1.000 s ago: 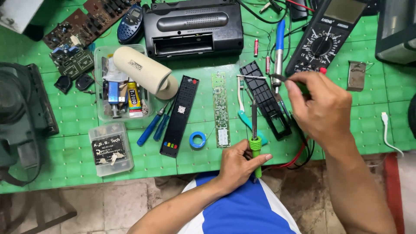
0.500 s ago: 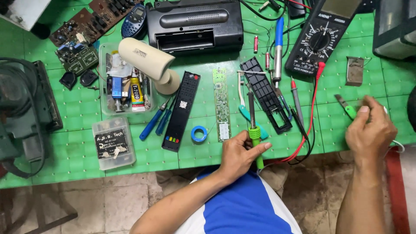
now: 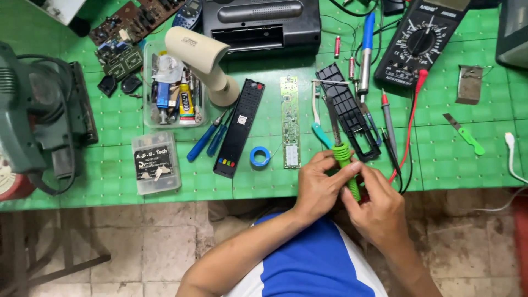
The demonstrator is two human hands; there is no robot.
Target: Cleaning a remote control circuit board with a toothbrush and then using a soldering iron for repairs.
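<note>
Green-handled soldering iron: held at the near edge of the worktop, ribbed green grip low, dark metal shaft pointing away from the person and slightly left, tip over the black remote back shell. Left hand wraps the grip from the left, fingers closed around it. Right hand meets it from the right, thumb and forefinger pinched on the grip just below the left hand's fingers; both hands touch the tool and each other. Just left of the shaft: a teal-handled toothbrush, then a long narrow green circuit board lying lengthwise. Near the left hand, a small roll of blue tape. Further left: black remote front, face down-left, and two blue-handled screwdrivers. Right of the shell: red and black probe leads running up to a black multimeter. Well to the right: a green-handled blade, alone. Far side: blue-handled iron, black radio-type case. Left side: clear parts tray, white cylindrical camera housing, small clear lidded box.
</note>
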